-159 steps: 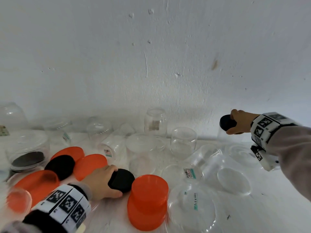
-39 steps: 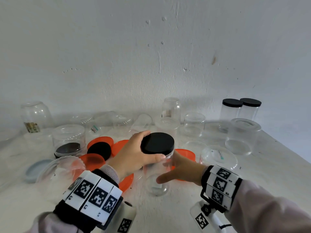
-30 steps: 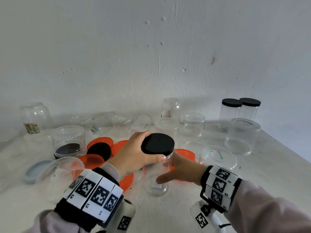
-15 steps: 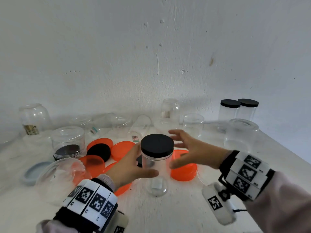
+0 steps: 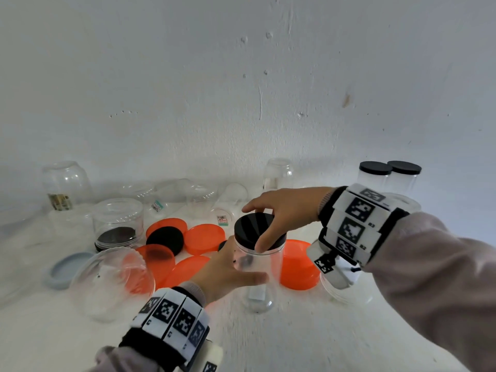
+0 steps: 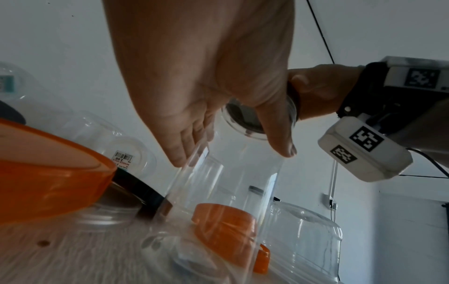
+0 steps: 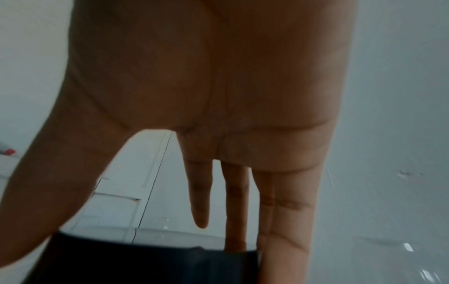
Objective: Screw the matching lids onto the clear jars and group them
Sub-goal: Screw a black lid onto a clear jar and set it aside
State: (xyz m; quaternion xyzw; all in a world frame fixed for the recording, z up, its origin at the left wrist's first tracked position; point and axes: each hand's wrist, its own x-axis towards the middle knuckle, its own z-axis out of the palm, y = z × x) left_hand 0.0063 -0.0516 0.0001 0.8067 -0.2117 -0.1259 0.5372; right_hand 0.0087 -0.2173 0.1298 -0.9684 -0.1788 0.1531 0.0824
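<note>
The white table [image 5: 295, 345] stands against a white wall [image 5: 241, 76] and carries a scatter of clear containers and loose lids. At its left front a large clear bowl-shaped container [image 5: 112, 285] lies tilted, with a grey lid [image 5: 64, 269] just beside it. Behind these, a wide clear tub [image 5: 118, 224] holds a dark lid at its bottom, and a round jar [image 5: 65, 183] stands inverted near the wall. Several orange lids [image 5: 205, 237] lie flat in the middle of the table, with one loose black lid [image 5: 165, 238] resting among them; a deeper orange lid [image 5: 298, 261] sits just to the right of the working jar. At the far right, two capped jars [image 5: 389, 178] with black lids stand side by side, touching or nearly so. The clear jar [image 5: 259, 280] being worked on stands upright at the centre front of the table. The left hand [image 5: 225, 272] wraps its body: thumb across the near side, fingers [image 6: 184, 146] on the far side, the grip clamped on the jar. The black lid [image 5: 256, 230] sits on the jar mouth. The right hand [image 5: 284, 210] reaches over from the right, thumb on the near rim and fingertips on the far rim, the grip closed around the lid edge. In the right wrist view the fingers [image 7: 284, 211] extend down past the lid [image 7: 145, 259] rim. Whether the lid is fully threaded cannot be determined.
</note>
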